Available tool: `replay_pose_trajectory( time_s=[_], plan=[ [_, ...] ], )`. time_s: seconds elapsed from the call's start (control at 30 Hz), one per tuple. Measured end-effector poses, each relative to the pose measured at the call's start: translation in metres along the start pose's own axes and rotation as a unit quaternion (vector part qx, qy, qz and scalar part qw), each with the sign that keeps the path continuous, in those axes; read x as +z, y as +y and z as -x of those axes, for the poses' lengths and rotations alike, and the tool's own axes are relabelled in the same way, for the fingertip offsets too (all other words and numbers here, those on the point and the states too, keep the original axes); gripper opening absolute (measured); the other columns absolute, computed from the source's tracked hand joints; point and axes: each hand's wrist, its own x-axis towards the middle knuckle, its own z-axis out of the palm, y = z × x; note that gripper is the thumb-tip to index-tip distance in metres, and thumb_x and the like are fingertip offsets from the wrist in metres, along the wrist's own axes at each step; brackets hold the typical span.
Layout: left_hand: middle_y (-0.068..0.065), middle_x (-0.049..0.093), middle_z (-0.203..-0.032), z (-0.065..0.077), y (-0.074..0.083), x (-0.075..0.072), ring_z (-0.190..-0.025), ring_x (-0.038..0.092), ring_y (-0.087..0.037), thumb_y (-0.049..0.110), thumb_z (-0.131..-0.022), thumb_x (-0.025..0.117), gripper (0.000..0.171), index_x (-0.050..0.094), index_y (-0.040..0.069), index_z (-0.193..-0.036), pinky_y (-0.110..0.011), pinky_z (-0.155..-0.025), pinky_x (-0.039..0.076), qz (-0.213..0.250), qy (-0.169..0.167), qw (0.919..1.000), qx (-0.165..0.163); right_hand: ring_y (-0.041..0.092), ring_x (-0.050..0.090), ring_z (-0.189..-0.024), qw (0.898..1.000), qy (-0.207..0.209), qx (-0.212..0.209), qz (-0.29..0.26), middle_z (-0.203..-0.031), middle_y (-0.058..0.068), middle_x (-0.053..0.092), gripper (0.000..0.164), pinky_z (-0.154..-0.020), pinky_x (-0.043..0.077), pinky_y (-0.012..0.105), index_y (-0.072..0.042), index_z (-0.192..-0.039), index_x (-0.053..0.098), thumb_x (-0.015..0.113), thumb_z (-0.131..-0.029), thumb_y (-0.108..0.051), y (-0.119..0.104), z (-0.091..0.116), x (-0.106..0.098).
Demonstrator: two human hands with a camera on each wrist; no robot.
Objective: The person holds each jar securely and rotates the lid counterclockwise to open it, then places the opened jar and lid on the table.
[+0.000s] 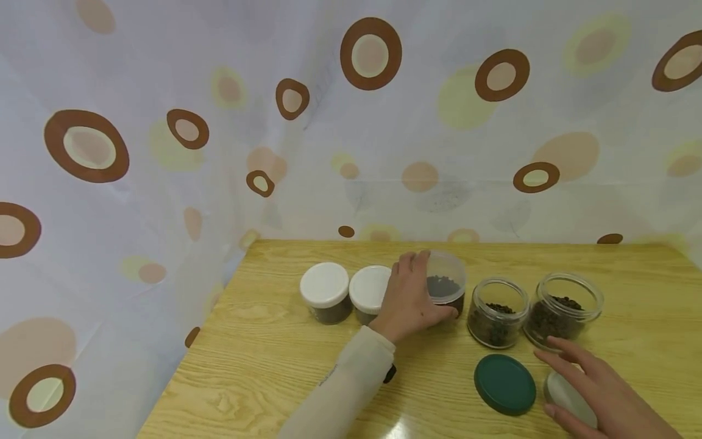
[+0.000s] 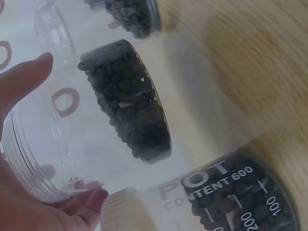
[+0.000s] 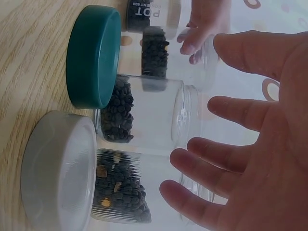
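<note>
In the head view my left hand (image 1: 414, 299) grips a clear jar without a lid (image 1: 446, 286), thumb at the front and fingers at the far side of its rim. Small dark pieces (image 2: 127, 101) fill the jar's lower part. My right hand (image 1: 595, 384), fingers spread and holding nothing, hovers above a white lid (image 1: 567, 396). Left of that lid lies a dark green lid (image 1: 504, 384). Behind the lids stand two uncovered glass jars, a smaller one (image 1: 498, 314) and a ribbed one (image 3: 120, 187), both partly filled with dark pieces.
Two jars with white lids, one at the far left (image 1: 325, 285) and another (image 1: 370, 289) beside my left hand, stand on the wooden table (image 1: 263, 366). A patterned curtain (image 1: 329, 140) hangs behind and at the left of the table.
</note>
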Motion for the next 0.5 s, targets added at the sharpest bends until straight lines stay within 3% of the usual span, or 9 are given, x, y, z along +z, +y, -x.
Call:
replay_pose_trajectory(
  time_s=[0.1,0.2,0.37,0.43,0.5],
  plan=[
    [-0.006,0.04,-0.15,0.009,0.003,-0.006,-0.137,0.041,-0.025,0.048,-0.069,0.088,0.1,0.035,0.023,-0.151,-0.04,-0.108,0.044,0.044,0.0,0.999,0.011,0.03,0.06,-0.097,1.0,-0.016,0.018,0.001,-0.13,0.013,0.055,0.087,-0.063,0.05,0.032,-0.022,-0.139,0.054,0.093,-0.061,-0.03,0.004,0.004,0.001],
    [-0.004,0.04,-0.148,0.02,0.004,-0.01,-0.135,0.04,-0.022,0.046,-0.068,0.089,0.096,0.04,0.027,-0.148,-0.039,-0.105,0.044,0.083,0.013,0.9963,0.022,0.023,0.06,-0.096,0.999,-0.022,0.027,0.0,-0.131,0.012,0.055,0.087,-0.062,0.048,0.028,-0.022,-0.139,0.054,0.093,-0.062,-0.029,0.008,0.008,0.002],
    [0.001,0.045,-0.14,0.034,0.001,-0.022,-0.124,0.047,-0.017,0.046,-0.064,0.091,0.087,0.047,0.03,-0.137,-0.032,-0.099,0.047,0.104,0.055,0.992,0.047,-0.005,0.046,-0.111,1.0,-0.005,0.011,-0.004,-0.131,0.011,0.054,0.09,-0.063,0.049,0.029,-0.022,-0.139,0.055,0.094,-0.059,-0.031,0.008,0.003,0.004],
    [0.002,0.044,-0.139,0.039,-0.001,-0.027,-0.121,0.051,-0.018,0.045,-0.063,0.092,0.087,0.046,0.029,-0.135,-0.03,-0.096,0.048,0.124,0.061,0.9885,0.061,-0.01,0.039,-0.112,1.0,-0.002,0.008,-0.003,-0.131,0.011,0.053,0.091,-0.064,0.049,0.03,-0.022,-0.139,0.055,0.095,-0.058,-0.031,0.006,0.001,0.005],
    [0.003,0.042,-0.142,0.044,-0.002,-0.031,-0.122,0.053,-0.019,0.041,-0.063,0.092,0.092,0.041,0.029,-0.139,-0.031,-0.095,0.05,0.164,0.054,0.9827,0.068,-0.007,0.042,-0.111,1.0,-0.002,0.009,-0.001,-0.132,0.01,0.053,0.092,-0.064,0.049,0.03,-0.023,-0.139,0.054,0.095,-0.057,-0.031,0.005,0.0,0.005]
  ],
)
